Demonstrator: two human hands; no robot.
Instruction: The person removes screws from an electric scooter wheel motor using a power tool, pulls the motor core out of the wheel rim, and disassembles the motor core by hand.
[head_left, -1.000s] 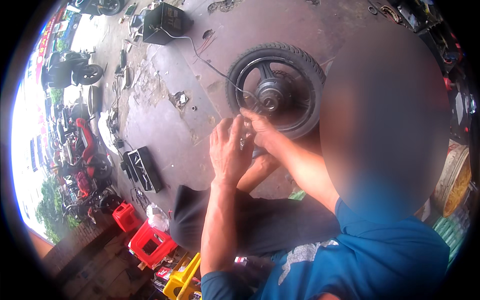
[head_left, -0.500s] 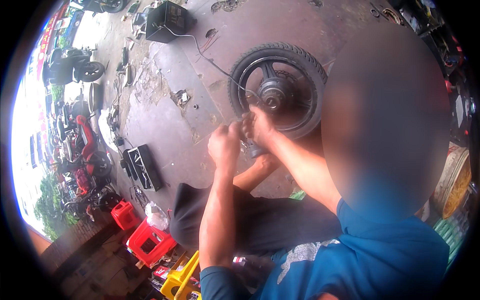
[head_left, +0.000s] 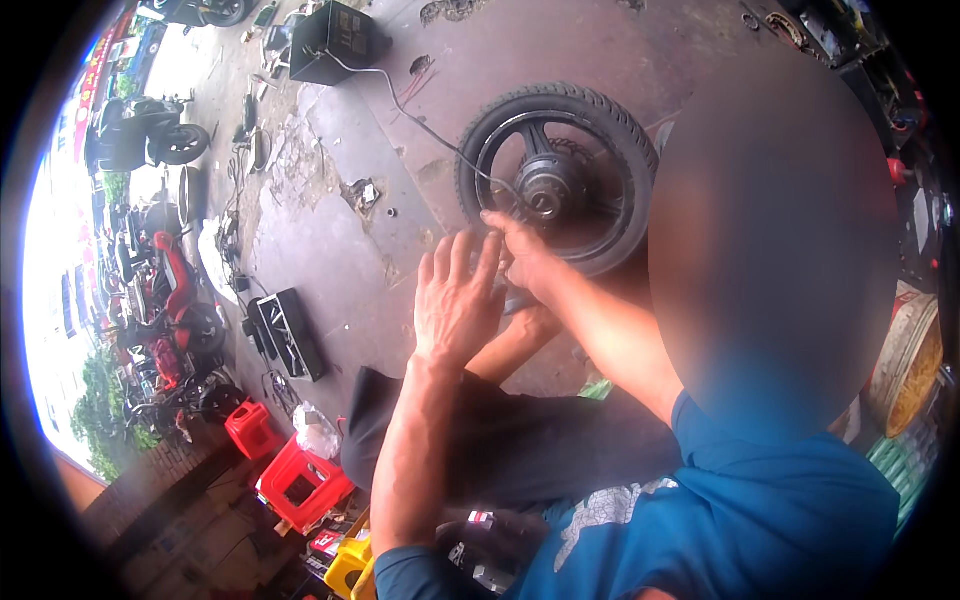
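Head view: two bare hands come together at the edge of a black-tyred wheel (head_left: 537,143), lying on the floor (head_left: 350,325). I see the left hand (head_left: 450,305), curled half a second ago, now spread wide, fingers straightened, tips close to the other hand. The right hand (head_left: 520,250) now stretches a finger out toward the wheel's edge, near the hub (head_left: 547,196); whether it grips anything, I cannot tell. A grey cable (head_left: 428,135) joins a dark box (head_left: 310,60) to the hub. Wheel and box stay put, so I judge only the hold has loosened
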